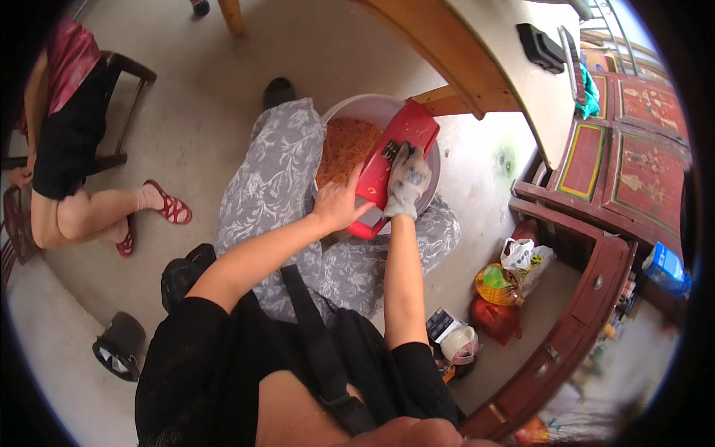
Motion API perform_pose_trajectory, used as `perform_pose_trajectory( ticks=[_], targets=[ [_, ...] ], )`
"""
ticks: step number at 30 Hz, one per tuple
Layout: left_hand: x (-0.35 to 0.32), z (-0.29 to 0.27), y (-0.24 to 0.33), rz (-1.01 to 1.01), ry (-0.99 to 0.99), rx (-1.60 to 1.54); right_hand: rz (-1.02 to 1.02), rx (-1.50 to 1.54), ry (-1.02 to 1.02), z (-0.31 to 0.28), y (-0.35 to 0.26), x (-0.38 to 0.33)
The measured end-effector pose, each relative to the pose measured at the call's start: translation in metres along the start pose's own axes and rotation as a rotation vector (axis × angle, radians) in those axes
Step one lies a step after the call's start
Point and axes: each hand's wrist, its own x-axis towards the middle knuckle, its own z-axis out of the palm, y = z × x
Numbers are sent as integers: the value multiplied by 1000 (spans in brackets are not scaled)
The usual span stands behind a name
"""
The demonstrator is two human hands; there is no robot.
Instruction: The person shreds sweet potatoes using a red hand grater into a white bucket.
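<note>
A red grater (421,127) slants across a pale round tub (370,106), its handle end toward me. Orange shreds (344,147), which look like grated carrot, fill the tub's left part. My bare left hand (340,205) grips the grater's left edge near the handle. On the grater's face lies my right hand (408,182) in a grey glove, fingers curled down beside the dark blade area (389,151). Whatever sits under those fingers is hidden. A few orange bits cling to the red surface. Grey patterned cloth (264,179) covers my legs around the tub.
Another person (74,149) sits at the left on a chair (128,67). A wooden table (465,63) stands just beyond the tub. Red cabinets (588,287) line the right side, with bags and an oil bottle (497,283) before them. A black bin (121,343) stands lower left.
</note>
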Motion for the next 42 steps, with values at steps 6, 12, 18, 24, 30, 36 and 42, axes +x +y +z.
perform_pose_trajectory(
  ticks=[6,12,18,24,30,36,42],
  targets=[
    [-3,-3,3,-56,-86,8,0,33,58,2,15,-28],
    [-6,-5,5,-63,-108,22,98,299,32,0,24,-25],
    [-7,1,-1,-32,-45,11,194,717,45,-18,30,-44],
    [-6,1,1,-12,-35,36,-162,209,104,-12,21,-47],
    [-3,1,2,-33,-38,40,-214,219,141,-11,18,-78],
    [-4,-3,6,-54,-55,12,-142,94,54,-3,23,-38],
    [1,-5,7,-43,-51,51,-235,-26,125,11,21,-40]
  ],
)
